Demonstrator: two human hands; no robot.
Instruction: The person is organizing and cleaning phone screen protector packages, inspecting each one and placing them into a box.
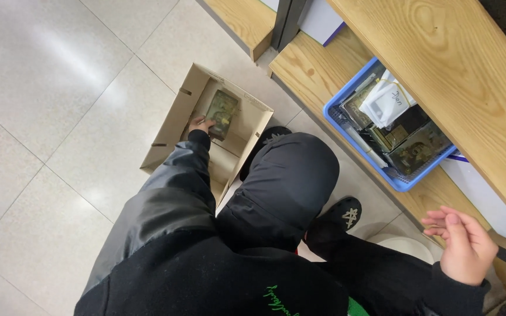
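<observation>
Black-sleeved arms and bent knees filled the bottom of the view; the right hand (467,246) hovered at about four o'clock, its grip loosely half-curled and empty, just below the wooden shelf (440,64); the left hand (200,124) reached out at eleven o'clock into the cardboard box (174,123) on the tiled floor (48,88), its fingers against the lower edge of a flat dark-green packet (222,113); whether that grip had closed on the packet I could not tell, since the sleeve hid most of the hand. The packet lay flat on the bottom of the box; a blue basket (336,120) of similar packets and white pouches sat at two o'clock on the lower shelf board. A fingertip hold on one edge looked weak; the packet could slip or tip if lifted, and the box's loose flap might snag the sleeve.
</observation>
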